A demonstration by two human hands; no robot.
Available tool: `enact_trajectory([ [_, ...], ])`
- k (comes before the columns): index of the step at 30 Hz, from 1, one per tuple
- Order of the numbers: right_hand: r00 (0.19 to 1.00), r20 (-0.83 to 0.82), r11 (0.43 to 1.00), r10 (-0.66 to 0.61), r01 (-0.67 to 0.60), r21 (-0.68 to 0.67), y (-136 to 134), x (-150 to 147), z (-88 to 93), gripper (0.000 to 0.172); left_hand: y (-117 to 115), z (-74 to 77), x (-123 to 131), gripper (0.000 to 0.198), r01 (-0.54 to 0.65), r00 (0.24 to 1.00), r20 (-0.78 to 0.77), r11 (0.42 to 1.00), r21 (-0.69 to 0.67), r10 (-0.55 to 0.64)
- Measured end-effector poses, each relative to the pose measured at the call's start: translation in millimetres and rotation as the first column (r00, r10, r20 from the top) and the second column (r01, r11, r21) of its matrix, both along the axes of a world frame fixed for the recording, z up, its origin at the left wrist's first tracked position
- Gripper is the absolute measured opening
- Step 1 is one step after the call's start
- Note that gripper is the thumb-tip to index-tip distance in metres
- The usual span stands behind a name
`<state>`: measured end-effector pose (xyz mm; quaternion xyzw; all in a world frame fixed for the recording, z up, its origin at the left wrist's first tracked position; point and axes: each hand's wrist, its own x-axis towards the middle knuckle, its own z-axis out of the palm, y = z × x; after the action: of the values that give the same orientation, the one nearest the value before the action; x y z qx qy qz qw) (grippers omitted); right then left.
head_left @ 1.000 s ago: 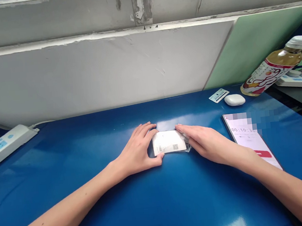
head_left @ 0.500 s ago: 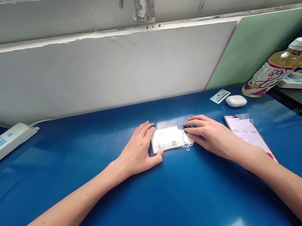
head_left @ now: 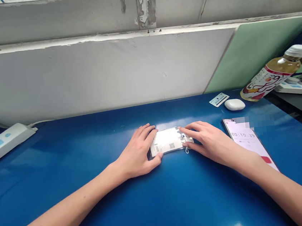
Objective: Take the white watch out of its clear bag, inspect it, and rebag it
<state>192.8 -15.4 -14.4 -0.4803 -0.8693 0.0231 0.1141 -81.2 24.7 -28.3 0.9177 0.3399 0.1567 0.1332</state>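
A small clear plastic packet with a white printed card [head_left: 168,140] inside lies flat on the blue table [head_left: 160,202]. The card bears a barcode and a square code. My left hand [head_left: 139,152] holds the packet's left end between thumb and fingers. At the other end, the fingers and thumb of my right hand [head_left: 206,139] pinch the packet from above and below. A short ball chain [head_left: 187,151] pokes out by my right thumb. Small white pieces show beside the card, partly hidden by my right fingers.
A phone [head_left: 247,140] showing a running timer lies under my right forearm. Behind it are a white earbud case [head_left: 234,104], a card [head_left: 219,99] and a drink bottle [head_left: 273,75]. A power strip [head_left: 7,142] sits far left; a wall [head_left: 95,75] bounds the table's back.
My right fingers have shifted slightly left over the packet's right end, spreading along its upper and lower edges. My left hand keeps its place. The view has tilted up a little.
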Motion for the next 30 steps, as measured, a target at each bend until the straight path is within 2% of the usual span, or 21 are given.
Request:
enact_trajectory([
  [4, 0.999, 0.024, 0.995, 0.043, -0.045, 0.085, -1, -3, -1.6, 0.035, 2, 1.3, 1, 0.063, 0.031, 0.999, -0.007, 0.999, -0.029, -0.031],
  [10, 0.998, -0.042, 0.996, 0.057, -0.054, 0.067, -1, -5, -5.1, 0.024, 3, 0.8, -1, 0.061, 0.051, 0.998, -0.043, 0.998, -0.034, -0.053],
  [21, 0.997, -0.014, 0.989, 0.071, -0.069, 0.131, 4, 5, 5.4, 0.02, 1, -4.3, 0, 0.069, -0.006, 1.0, 0.004, 1.0, -0.011, 0.006],
  [30, 0.999, 0.044, 0.998, 0.032, -0.034, 0.059, 6, 23, 15.5, 0.016, 1, -3.6, -1, 0.07, -0.027, 1.0, -0.01, 0.999, -0.043, 0.026],
])
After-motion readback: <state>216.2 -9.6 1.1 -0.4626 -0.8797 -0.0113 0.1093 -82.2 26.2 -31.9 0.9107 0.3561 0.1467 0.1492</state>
